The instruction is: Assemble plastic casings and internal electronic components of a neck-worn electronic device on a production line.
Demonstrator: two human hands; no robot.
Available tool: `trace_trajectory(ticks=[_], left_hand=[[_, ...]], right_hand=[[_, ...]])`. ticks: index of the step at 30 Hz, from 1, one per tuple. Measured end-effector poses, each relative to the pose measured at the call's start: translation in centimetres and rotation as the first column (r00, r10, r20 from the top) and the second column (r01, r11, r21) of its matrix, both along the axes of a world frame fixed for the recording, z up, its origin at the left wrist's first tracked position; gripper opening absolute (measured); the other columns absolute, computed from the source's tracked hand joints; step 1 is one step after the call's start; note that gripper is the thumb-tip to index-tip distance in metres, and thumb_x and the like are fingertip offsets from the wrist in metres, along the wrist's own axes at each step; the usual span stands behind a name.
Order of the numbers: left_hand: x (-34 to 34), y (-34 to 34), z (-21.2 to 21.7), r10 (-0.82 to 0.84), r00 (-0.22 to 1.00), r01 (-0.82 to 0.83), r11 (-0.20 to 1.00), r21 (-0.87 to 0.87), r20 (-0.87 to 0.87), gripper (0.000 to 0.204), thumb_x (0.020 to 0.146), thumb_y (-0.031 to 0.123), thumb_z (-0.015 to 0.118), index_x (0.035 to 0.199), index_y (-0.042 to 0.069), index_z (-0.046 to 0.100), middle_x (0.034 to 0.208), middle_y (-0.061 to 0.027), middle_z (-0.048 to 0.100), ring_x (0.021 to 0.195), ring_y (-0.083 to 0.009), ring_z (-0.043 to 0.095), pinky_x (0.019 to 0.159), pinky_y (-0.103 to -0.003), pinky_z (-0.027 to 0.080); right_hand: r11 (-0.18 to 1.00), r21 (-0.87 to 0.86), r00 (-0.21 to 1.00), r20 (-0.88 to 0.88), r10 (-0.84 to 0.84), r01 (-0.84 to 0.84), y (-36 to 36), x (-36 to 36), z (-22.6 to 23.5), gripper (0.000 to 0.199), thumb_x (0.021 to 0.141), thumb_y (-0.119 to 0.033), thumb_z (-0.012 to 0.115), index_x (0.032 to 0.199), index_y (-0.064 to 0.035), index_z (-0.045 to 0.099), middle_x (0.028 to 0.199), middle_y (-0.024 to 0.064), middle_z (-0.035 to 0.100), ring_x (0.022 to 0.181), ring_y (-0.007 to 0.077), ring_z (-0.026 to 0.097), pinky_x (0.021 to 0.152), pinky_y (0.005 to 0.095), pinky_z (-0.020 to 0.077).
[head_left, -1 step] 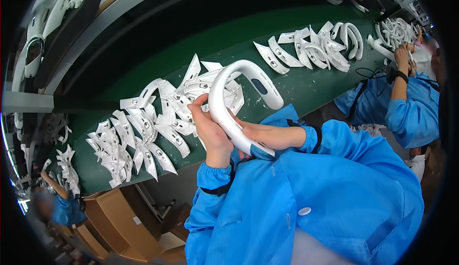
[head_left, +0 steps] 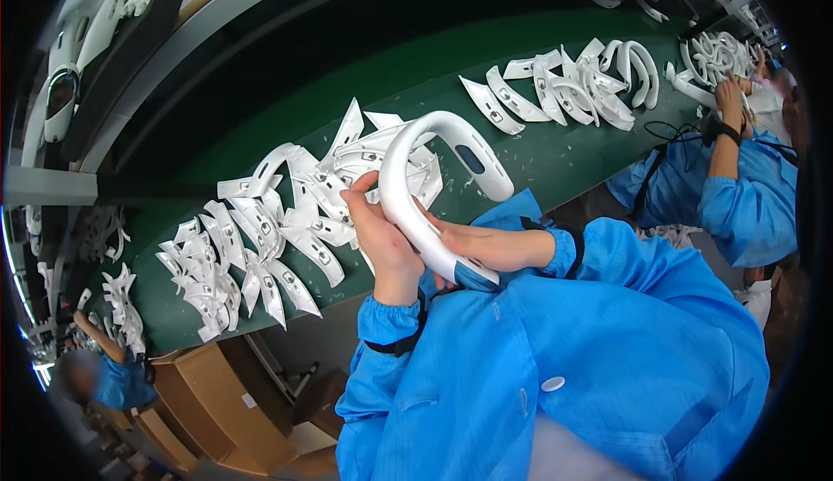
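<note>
Between my hands is a white U-shaped neck fan [head_left: 403,188], raised in front of my body at the bench's near edge. It has a dark oval inset on one arm and a blue-grey tip at the lower end. My left hand [head_left: 382,238] grips its outer left side, the thumb side up along the curve. On the inner side, my right hand [head_left: 486,242] is pressed to the lower arm, its fingertips hidden behind the fan. Just beyond lies a heap of white curved shell pieces [head_left: 317,195], partly covered by the fan.
The green bench [head_left: 390,281] bears more white shells [head_left: 555,91] and curved bands toward the far right. Co-workers in blue sit at right [head_left: 746,195] and far left [head_left: 117,381]. Cardboard boxes [head_left: 208,394] stand below the bench. A grey shelf post [head_left: 52,184] is at left.
</note>
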State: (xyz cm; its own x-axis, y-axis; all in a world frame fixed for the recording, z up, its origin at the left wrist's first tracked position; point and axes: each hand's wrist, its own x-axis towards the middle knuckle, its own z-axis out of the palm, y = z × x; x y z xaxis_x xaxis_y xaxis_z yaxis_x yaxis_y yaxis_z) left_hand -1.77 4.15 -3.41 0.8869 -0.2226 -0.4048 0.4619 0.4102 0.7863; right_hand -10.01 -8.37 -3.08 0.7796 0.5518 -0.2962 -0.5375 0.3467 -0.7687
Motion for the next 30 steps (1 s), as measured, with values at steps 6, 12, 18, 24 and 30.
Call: trace_trajectory(ticks=[6,12,18,24,30], left_hand=[[-1.2,-1.9,0.7,-0.111,0.956,0.075,0.988,0.138,0.273,0.064,0.092,0.059,0.019,0.130,0.008,0.024,0.108,-0.0228,0.057,0.103,-0.0240,0.054,0.089,-0.032,0.038],[-1.3,-0.8,-1.5,-0.357,0.924,0.371,0.923,-0.097,0.137,0.073,0.089,0.064,0.020,0.136,0.009,0.020,0.133,-0.0194,0.038,0.121,-0.0301,0.039,0.097,-0.041,0.031],[-2.7,-3.0,-1.5,-0.624,0.768,0.626,0.779,0.039,0.141,0.069,0.088,0.063,0.010,0.129,0.011,0.029,0.071,-0.0111,0.055,0.055,-0.0159,0.054,0.049,-0.026,0.045],[-3.5,-3.0,-2.7,-0.720,0.639,0.513,0.660,0.548,0.269,0.060,0.093,0.053,0.010,0.123,0.006,0.033,0.071,-0.0100,0.054,0.054,-0.0160,0.053,0.048,-0.027,0.043],[-3.8,-3.2,-2.5,-0.595,0.746,0.355,0.735,0.578,0.298,0.057,0.094,0.050,0.011,0.111,0.005,0.042,0.068,-0.0076,0.053,0.052,-0.0146,0.052,0.047,-0.026,0.043]], right_hand=[[0.817,-0.275,0.862,0.193,-0.469,0.506,0.3,1.3,0.3,0.050,0.094,-0.034,0.039,0.128,0.0033,0.038,0.103,0.0074,0.054,0.089,0.0095,0.052,0.074,0.0239,0.0451],[0.684,-0.097,0.688,0.011,-0.726,0.723,-1.8,4.8,1.2,0.042,0.094,-0.038,0.036,0.088,-0.0027,0.058,0.062,0.0061,0.056,0.054,0.0122,0.055,0.050,0.0244,0.0452],[0.579,-0.121,0.590,0.232,-0.774,0.807,-2.6,6.9,2.7,0.048,0.095,-0.040,0.031,0.075,-0.0036,0.055,0.058,0.0058,0.056,0.044,0.0120,0.052,0.041,0.0249,0.0438],[0.788,-0.339,0.847,0.057,-0.528,0.514,-5.3,8.5,2.9,0.053,0.094,-0.045,0.033,0.071,-0.0033,0.054,0.051,0.0042,0.051,0.039,0.0114,0.047,0.037,0.0240,0.0401],[0.689,-0.213,0.718,0.112,-0.687,0.693,-4.0,8.0,2.2,0.050,0.095,-0.038,0.029,0.075,-0.0013,0.056,0.050,0.0039,0.049,0.038,0.0119,0.045,0.037,0.0242,0.0390]])
